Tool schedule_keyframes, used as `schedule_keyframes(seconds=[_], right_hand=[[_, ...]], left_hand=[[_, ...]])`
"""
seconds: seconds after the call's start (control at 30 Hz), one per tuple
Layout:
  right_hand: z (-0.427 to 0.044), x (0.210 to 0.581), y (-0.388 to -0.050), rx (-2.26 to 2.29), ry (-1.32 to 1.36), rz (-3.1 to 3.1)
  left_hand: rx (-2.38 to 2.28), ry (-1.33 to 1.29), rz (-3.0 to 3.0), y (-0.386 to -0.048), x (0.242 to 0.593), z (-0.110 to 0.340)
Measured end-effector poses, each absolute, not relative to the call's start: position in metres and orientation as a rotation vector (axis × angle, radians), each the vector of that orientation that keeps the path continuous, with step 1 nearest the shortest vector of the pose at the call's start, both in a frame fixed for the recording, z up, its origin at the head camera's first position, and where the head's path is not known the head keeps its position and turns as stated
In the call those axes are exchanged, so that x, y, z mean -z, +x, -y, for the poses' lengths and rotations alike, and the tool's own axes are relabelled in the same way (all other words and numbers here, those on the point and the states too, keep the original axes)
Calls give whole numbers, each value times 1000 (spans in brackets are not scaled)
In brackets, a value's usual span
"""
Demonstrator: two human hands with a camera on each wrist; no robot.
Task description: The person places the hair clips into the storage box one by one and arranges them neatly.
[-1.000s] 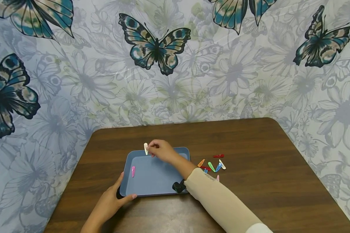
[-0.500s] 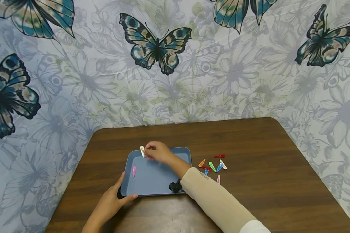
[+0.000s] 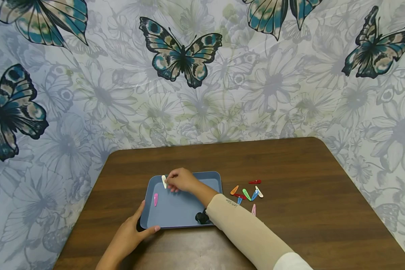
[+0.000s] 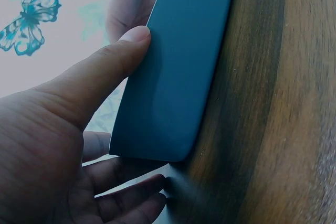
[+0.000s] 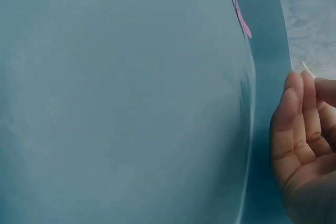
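Showing creamy white, slim and rounded at its upper end, a hair clip is pinched by the fingertips of the right hand. It is held almost upright, leaning slightly, by the far left corner of a blue-grey tray; whether the tray is touched cannot be told. The tray's near left corner is gripped by the left hand. A pink clip is seen inside; more clips are scattered on the wooden table, to the right.
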State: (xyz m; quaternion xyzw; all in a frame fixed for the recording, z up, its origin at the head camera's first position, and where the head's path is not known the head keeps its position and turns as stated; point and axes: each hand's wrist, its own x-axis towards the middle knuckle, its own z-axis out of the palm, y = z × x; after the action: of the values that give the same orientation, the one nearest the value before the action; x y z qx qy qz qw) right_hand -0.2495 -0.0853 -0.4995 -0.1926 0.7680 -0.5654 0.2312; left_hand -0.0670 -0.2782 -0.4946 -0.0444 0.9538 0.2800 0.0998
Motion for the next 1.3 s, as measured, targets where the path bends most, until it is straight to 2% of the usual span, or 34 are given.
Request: schedule_keyframes(seconds=[0.37, 1.3], right_hand=[[88, 510, -247, 1578, -387, -1801], [92, 515, -243, 1601, -423, -1674]], left_hand=[[-804, -134, -2827, -68, 494, 277], [-832, -155, -2802, -66, 494, 277]])
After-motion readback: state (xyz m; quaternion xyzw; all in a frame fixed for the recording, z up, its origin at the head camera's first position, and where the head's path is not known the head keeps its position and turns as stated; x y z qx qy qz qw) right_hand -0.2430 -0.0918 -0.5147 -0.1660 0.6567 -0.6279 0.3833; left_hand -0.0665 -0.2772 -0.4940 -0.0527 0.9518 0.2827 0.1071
